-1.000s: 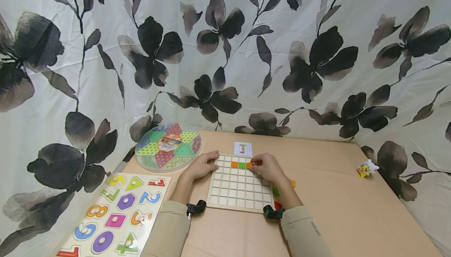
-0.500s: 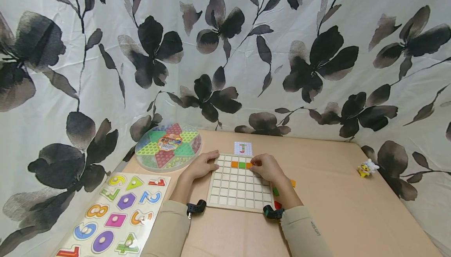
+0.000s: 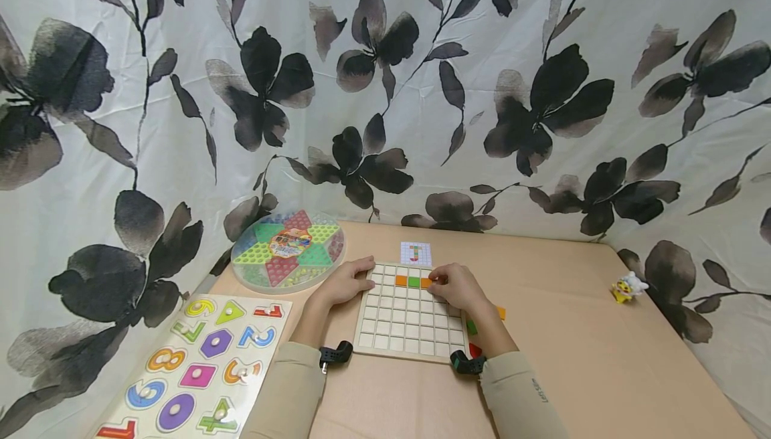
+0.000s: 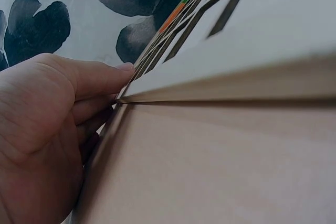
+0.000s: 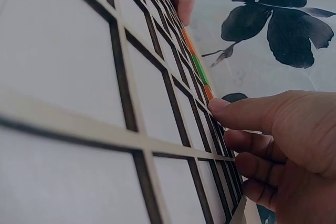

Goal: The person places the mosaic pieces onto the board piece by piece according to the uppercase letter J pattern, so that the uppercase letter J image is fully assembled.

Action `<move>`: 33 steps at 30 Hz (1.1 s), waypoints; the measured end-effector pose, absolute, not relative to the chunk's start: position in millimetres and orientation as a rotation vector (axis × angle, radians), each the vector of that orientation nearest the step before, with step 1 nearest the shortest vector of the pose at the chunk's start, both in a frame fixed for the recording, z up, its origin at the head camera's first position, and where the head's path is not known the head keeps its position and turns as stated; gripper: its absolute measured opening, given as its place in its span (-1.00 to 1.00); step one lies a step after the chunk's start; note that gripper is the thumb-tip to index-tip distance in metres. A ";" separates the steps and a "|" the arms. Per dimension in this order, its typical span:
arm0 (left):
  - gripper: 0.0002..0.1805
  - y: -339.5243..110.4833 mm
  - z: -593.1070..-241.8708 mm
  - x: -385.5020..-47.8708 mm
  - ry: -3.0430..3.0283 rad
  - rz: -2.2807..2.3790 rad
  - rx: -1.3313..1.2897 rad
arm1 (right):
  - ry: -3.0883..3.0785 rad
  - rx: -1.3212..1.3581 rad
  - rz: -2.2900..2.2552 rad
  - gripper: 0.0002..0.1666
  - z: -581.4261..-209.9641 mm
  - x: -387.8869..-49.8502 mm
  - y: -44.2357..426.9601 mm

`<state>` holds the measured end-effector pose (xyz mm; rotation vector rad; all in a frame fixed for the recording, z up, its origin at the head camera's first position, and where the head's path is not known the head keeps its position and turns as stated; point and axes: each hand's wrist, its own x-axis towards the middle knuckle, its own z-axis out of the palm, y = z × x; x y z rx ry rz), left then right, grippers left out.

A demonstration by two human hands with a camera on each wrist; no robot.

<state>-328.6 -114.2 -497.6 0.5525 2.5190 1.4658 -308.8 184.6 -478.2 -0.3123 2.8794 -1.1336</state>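
A square wooden grid board [image 3: 397,329] with white cells lies on the table. In its second row from the far edge sit an orange tile [image 3: 401,281], a green tile [image 3: 413,282] and another orange tile [image 3: 425,283]. My left hand [image 3: 340,284] grips the board's left edge near the far corner, thumb on the rim [image 4: 128,80]. At the right end of the coloured row, my right hand [image 3: 459,288] holds the second orange tile, its thumb [image 5: 223,107] on it and the other fingers curled. A small card [image 3: 415,253] with a coloured J pattern lies behind the board.
Loose orange [image 3: 501,313], green [image 3: 472,327] and red pieces [image 3: 475,350] lie right of the board, partly behind my forearm. To the left are a round Chinese checkers box [image 3: 289,251] and a number puzzle board [image 3: 199,359]. A small toy figure [image 3: 628,288] stands far right.
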 end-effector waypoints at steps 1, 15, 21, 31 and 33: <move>-0.38 -114.1 -497.5 -328.4 2.517 1.472 0.554 | 2.877 -0.304 -1.138 -0.74 -478.3 -308.7 184.7; -0.39 -114.6 -499.8 -328.6 2.515 1.474 0.553 | 2.868 -0.360 -1.155 -0.63 -478.1 -308.2 189.2; -0.39 -114.7 -498.9 -327.8 2.505 1.493 0.547 | 2.858 -0.430 -1.220 -0.62 -467.4 -304.5 197.3; -0.39 -115.8 -500.2 -328.6 2.516 1.477 0.560 | 2.856 -0.421 -1.292 -0.67 -451.4 -296.3 216.3; -0.39 -116.1 -500.0 -328.8 2.521 1.467 0.562 | 2.859 -0.410 -1.276 -0.68 -450.5 -296.4 219.6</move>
